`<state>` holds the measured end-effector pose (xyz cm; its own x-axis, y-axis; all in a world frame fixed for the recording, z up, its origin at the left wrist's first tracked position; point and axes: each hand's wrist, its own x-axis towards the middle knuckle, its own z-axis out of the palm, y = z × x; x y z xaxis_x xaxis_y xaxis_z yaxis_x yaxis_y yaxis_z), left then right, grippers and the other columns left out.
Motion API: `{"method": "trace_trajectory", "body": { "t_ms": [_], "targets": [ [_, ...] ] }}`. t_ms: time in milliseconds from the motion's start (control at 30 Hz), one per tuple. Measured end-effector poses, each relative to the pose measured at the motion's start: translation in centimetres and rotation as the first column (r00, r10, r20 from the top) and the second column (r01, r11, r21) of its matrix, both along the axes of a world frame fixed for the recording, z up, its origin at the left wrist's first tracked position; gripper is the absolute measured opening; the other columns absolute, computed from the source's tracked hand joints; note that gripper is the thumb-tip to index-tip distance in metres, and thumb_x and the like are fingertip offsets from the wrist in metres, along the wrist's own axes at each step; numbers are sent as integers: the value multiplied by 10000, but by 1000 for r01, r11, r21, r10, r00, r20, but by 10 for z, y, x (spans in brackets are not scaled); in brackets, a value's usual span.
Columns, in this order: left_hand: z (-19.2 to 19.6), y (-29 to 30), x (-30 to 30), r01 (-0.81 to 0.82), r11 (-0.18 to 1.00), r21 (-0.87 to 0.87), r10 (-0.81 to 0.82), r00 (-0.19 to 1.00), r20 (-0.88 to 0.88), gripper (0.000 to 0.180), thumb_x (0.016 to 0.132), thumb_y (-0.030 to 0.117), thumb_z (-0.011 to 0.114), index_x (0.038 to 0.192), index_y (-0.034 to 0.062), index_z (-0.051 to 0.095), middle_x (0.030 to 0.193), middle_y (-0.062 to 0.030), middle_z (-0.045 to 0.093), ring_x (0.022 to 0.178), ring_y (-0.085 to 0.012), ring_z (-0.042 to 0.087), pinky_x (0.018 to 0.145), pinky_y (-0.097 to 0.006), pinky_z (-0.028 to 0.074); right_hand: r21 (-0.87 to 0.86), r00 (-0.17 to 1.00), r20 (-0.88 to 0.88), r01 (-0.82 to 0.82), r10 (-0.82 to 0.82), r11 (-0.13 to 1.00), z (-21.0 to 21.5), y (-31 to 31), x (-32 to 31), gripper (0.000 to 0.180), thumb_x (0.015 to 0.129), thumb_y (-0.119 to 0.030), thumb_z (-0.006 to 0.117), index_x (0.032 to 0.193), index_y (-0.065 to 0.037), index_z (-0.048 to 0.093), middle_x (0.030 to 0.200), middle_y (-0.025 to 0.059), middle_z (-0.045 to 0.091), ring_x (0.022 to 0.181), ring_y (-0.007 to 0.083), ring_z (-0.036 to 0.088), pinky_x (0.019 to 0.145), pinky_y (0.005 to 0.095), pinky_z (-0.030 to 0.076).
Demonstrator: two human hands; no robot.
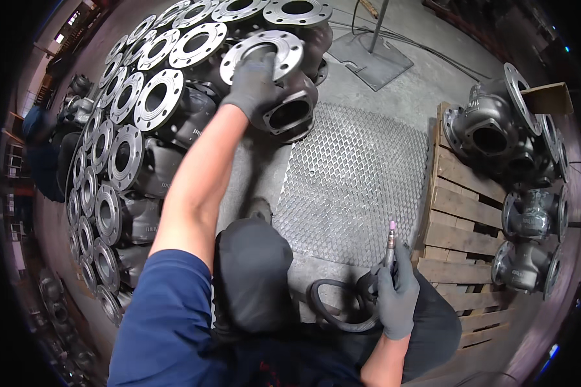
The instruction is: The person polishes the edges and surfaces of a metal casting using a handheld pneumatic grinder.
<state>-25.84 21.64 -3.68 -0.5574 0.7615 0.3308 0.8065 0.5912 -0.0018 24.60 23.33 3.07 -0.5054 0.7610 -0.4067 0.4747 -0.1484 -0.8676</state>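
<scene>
My left hand (255,84), in a grey glove, reaches far forward to a dark cast-metal valve body (292,55). Its fingers hook into the bore of the pale machined flange on top, with the fingertips hidden inside. A squarish side opening on this valve body faces me. Low on the right, my gloved right hand (397,293) is closed around a slim pencil-type die grinder (390,250). The grinder points away from me, its small pink grinding stone (392,225) touching nothing. A dark ribbed hose (323,313) loops beside that hand.
Many stacked flanged valve bodies (155,100) crowd the left side. A diamond-patterned metal mesh (352,180) lies on the floor ahead. At right, a wooden pallet (465,203) carries several more valve bodies (487,122). A metal stand base (373,61) with cables stands at the back.
</scene>
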Motion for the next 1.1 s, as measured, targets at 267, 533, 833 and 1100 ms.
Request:
{"method": "trace_trajectory", "body": {
  "t_ms": [267,533,833,1100],
  "targets": [
    [15,6,-15,153,948,-280,-125,985,117,602,803,288,795,1303,49,557,1168,-214,746,1204,-361,692,1151,-491,447,-50,1000,23,0,1,999,-16,6,-5,585,992,-23,578,1571,25,503,881,64,712,634,68,609,593,248,526],
    [-6,24,14,-67,979,-194,89,990,108,550,753,306,824,1165,27,588,1063,-200,780,1032,-359,765,958,-469,549,-90,999,46,2,2,996,-32,5,-16,590,984,-5,572,1571,13,507,891,68,716,646,71,623,601,254,543],
    [11,72,-12,-347,935,-74,353,887,296,1075,737,616,873,1444,-65,435,1197,-285,754,1163,-406,736,966,-459,574,-77,994,88,-62,69,995,-38,7,-20,556,984,-36,595,1533,32,533,902,86,726,656,102,669,619,276,560],
    [1,-3,-32,144,989,18,-144,955,259,967,831,652,802,1472,-19,529,1138,-278,759,1087,-456,734,963,-507,578,-86,986,122,-103,113,991,-41,13,-15,545,988,-77,578,1527,4,550,794,64,720,619,130,679,610,307,569]
  ]
}}
